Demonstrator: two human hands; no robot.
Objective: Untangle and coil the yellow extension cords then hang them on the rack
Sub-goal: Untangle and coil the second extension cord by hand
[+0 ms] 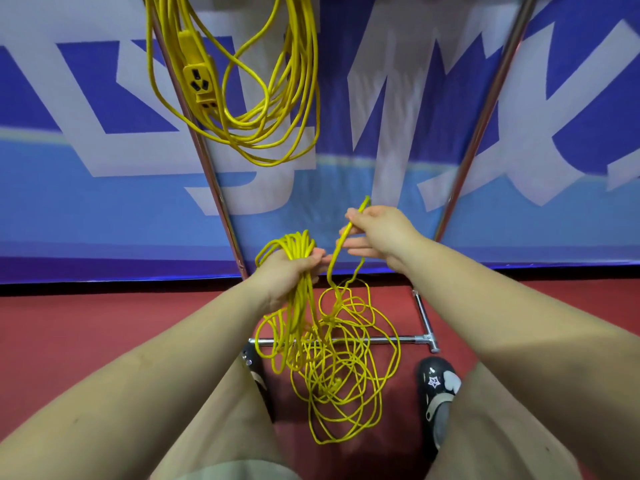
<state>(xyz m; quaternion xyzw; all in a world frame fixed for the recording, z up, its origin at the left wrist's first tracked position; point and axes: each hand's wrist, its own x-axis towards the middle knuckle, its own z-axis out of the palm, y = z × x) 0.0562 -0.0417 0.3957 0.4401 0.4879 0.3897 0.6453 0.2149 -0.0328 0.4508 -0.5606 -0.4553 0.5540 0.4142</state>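
Bare forearms reach down to the left hand [294, 268], fist wrapped round gathered loops of thin yellow extension cord [298, 247], and the right hand [377, 233], pinching one strand. Loose yellow tangle [343, 368] lies on red floor between black shoes [438, 386] across the chrome rack foot [398, 339]. Likely risks: pulling tightens the knot, or cord snags shoe or foot.

The light was bright and even, with hardly any shadow on my arms. The wide lens bowed the rack poles [207, 161] outward, and the banner [415, 98] looked perhaps motion-blurred.
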